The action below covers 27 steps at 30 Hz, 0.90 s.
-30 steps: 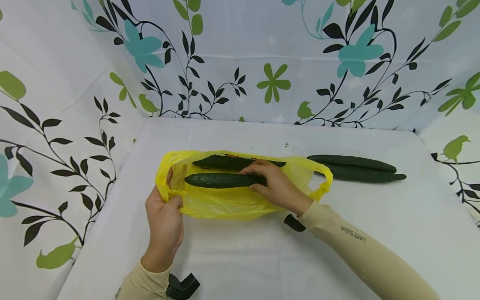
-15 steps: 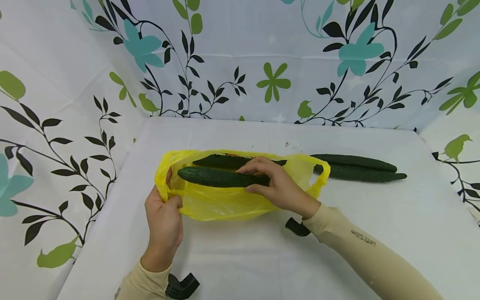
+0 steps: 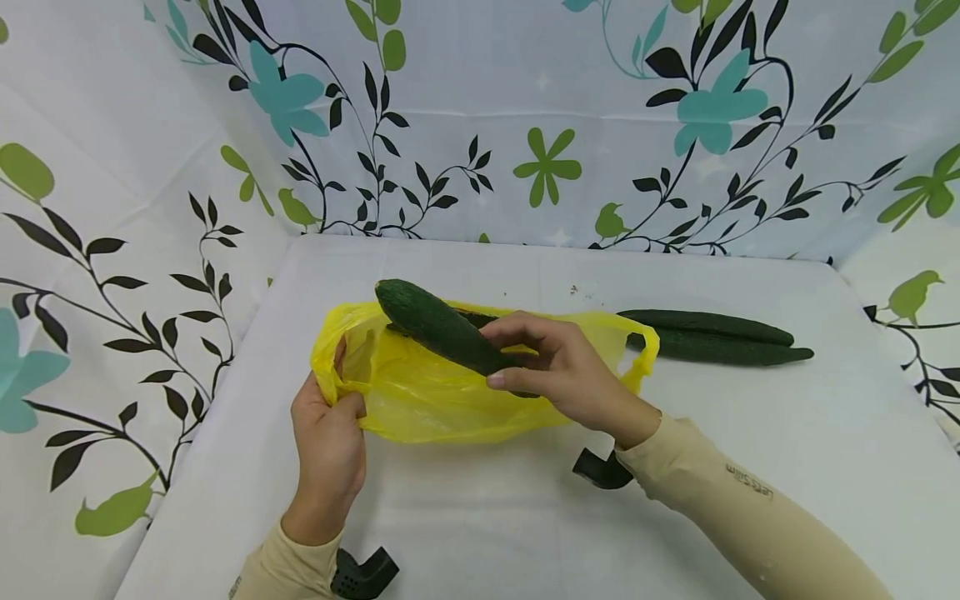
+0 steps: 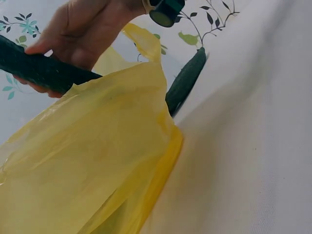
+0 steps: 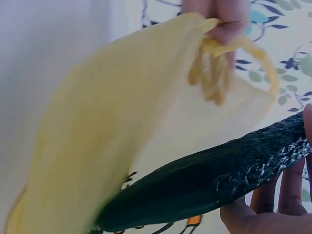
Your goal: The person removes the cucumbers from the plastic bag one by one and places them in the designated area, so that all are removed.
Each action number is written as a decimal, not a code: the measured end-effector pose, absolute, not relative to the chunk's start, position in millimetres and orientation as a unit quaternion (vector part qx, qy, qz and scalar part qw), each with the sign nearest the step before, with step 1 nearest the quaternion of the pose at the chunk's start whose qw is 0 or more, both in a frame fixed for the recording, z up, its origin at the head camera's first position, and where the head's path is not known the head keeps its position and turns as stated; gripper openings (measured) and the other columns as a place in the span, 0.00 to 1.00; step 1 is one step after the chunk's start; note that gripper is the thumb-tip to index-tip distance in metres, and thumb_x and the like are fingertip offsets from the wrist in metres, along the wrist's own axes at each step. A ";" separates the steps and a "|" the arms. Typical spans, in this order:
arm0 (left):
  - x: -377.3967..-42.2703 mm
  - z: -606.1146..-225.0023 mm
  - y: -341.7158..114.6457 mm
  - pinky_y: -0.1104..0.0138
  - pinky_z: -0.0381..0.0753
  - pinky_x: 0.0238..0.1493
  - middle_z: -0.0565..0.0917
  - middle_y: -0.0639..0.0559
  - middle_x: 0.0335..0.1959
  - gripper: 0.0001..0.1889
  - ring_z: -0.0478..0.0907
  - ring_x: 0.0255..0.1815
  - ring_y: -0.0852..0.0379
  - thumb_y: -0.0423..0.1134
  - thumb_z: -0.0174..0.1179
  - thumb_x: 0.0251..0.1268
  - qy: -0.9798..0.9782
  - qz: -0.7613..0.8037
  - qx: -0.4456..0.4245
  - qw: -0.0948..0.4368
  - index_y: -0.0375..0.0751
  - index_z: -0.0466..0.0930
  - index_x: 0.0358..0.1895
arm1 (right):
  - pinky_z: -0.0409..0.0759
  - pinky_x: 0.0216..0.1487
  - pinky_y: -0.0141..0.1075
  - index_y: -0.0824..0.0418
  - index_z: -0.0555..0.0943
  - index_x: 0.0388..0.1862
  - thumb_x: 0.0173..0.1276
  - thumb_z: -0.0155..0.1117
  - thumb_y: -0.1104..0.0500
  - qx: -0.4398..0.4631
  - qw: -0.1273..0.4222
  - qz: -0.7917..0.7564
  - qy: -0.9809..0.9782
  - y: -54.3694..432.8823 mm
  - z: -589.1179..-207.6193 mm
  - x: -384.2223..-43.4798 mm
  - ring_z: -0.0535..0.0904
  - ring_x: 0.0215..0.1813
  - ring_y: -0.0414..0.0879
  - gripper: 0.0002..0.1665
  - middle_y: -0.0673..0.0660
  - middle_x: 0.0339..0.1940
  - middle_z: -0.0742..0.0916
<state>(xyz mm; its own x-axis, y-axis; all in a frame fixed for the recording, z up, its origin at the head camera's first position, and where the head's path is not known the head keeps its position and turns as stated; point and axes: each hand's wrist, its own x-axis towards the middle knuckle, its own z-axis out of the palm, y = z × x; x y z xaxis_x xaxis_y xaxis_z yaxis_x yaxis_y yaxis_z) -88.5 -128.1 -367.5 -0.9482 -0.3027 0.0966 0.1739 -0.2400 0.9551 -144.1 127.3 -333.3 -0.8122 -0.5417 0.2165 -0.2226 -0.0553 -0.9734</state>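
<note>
In the head view, my left hand (image 3: 330, 450) grips the left edge of a yellow plastic bag (image 3: 442, 417), holding its mouth apart. My right hand (image 3: 570, 375) holds a dark green cucumber (image 3: 438, 325) near its right end, between thumb and fingers. The cucumber slants over the mouth, its left end raised above the far rim. Its lower end dips behind the bag wall in the left wrist view. Another dark green cucumber (image 3: 474, 318) shows inside the bag, mostly covered by the held one. The right wrist view shows my left fingers (image 5: 229, 24) pinching the bunched bag edge.
Two more cucumbers (image 3: 705, 323) lie side by side on the white table (image 3: 750, 458), right of the bag; their left ends sit behind its loop handle (image 3: 645, 358). Small brown specks dot the table behind the bag. A leaf-patterned curtain (image 3: 555, 100) surrounds the table.
My right hand has tilted the cucumber: its left end has risen from inside the bag to above the far rim. My right wrist has moved slightly right. My left hand stays put.
</note>
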 end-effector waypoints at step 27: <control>-88.6 -369.5 -128.7 0.63 0.71 0.64 0.66 0.45 0.71 0.41 0.66 0.66 0.49 0.11 0.34 0.53 -0.593 -0.791 0.054 0.142 0.32 0.58 0.76 | 0.76 0.62 0.53 0.62 0.77 0.61 0.69 0.68 0.66 -0.301 0.097 -0.817 0.482 160.7 -287.0 -128.6 0.75 0.57 0.55 0.22 0.60 0.54 0.79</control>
<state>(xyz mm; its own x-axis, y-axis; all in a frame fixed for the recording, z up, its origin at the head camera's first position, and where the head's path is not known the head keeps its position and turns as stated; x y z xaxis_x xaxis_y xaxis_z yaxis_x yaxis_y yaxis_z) -88.6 -128.7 -369.5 -0.9537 -0.2886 0.0843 0.1616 -0.2558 0.9531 -128.6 160.7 -287.0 -0.7998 -0.4482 0.3994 -0.1327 -0.5168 -0.8457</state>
